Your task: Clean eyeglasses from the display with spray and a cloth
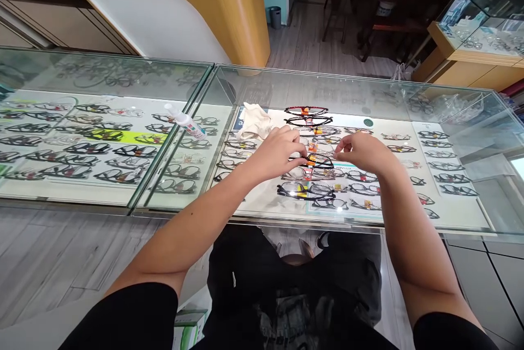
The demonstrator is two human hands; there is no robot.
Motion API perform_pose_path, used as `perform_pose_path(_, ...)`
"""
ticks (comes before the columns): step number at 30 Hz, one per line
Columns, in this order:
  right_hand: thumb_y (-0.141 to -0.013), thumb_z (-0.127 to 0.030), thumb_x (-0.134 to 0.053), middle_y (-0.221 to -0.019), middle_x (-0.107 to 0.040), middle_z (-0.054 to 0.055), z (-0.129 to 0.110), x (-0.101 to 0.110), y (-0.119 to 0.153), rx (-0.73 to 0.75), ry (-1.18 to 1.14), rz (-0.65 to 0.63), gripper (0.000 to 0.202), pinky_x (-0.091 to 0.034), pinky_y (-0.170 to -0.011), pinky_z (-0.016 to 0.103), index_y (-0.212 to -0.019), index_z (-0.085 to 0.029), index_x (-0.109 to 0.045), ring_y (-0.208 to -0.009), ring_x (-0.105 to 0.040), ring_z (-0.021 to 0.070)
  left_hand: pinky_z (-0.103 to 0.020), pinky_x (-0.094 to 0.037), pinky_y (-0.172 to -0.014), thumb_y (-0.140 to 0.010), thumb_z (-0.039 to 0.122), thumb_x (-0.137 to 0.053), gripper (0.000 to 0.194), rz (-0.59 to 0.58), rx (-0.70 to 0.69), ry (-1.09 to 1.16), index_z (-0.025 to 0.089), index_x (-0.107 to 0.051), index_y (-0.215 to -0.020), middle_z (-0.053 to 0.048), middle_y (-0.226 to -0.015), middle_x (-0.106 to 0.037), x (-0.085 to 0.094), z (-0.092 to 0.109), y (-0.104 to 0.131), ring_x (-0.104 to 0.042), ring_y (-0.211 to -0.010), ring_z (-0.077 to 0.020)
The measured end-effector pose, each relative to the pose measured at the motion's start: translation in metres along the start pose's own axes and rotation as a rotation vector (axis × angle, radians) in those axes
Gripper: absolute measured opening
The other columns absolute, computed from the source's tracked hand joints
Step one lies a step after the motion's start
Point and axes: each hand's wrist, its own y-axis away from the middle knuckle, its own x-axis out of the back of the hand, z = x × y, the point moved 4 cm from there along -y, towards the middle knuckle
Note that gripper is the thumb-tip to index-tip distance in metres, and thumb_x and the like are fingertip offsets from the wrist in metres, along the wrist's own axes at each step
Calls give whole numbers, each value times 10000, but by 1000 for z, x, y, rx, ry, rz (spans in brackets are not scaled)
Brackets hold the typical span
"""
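Note:
A pair of dark-framed glasses (320, 161) with an orange tag is between my hands, over the glass top of the display case. My left hand (280, 153) pinches its left end between thumb and fingers. Curled at the right end of the frame is my right hand (362, 152), its thumb and fingertips close together; whether they grip the frame is too small to tell. Beyond my hands lie a red-and-black pair (306, 111) and a black pair (309, 121). Nearer to me, black glasses (307, 191) with a yellow tag rest on the glass.
A cream cloth (254, 122) and a white bottle (186, 122) are on the glass to the left. Inside the case (487, 213) are rows of glasses. A wooden counter (241, 17) and a smaller showcase (483, 39) stand beyond.

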Motion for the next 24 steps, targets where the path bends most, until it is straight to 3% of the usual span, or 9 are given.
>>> perform_pose_path(7, -903, -325, -731, -917, -796, 63, -3, -9, -7, -10, 87, 39, 120, -419, -697, 348, -915, -253, -827, -813, -671, 239, -375, -343, -814, -990, 445, -735, 262, -13, 5, 15, 207, -835, -1035, -82, -963, -653, -4, 1, -2, -538, -987, -268)
perform_pose_path(15, -931, -289, -696, -877, -776, 42, -9, 7, 4, 98, 0, 193, 140, -355, -662, 336, -956, -237, -824, -777, -625, 212, -385, -379, -845, -1002, 494, -710, 308, -3, 18, 38, 222, -843, -1055, -75, -944, -663, -6, 1, -2, -566, -1005, -272)
perform_pose_path(19, -950, -331, -683, -817, -745, 33, -12, 15, 14, 180, -99, 266, 151, -338, -661, 326, -953, -232, -798, -715, -587, 195, -395, -420, -894, -1023, 554, -657, 379, 174, 29, 94, 208, -810, -1043, -77, -981, -700, 3, 1, -1, -596, -999, -263)
perform_pose_path(24, -959, -328, -669, -749, -696, 17, -14, 24, 26, 295, -183, 378, 132, -356, -668, 319, -942, -221, -744, -690, -584, 194, -390, -442, -873, -1026, 577, -636, 441, 445, 80, 101, 204, -799, -1197, -86, -998, -706, 17, -5, 3, -598, -967, -255)
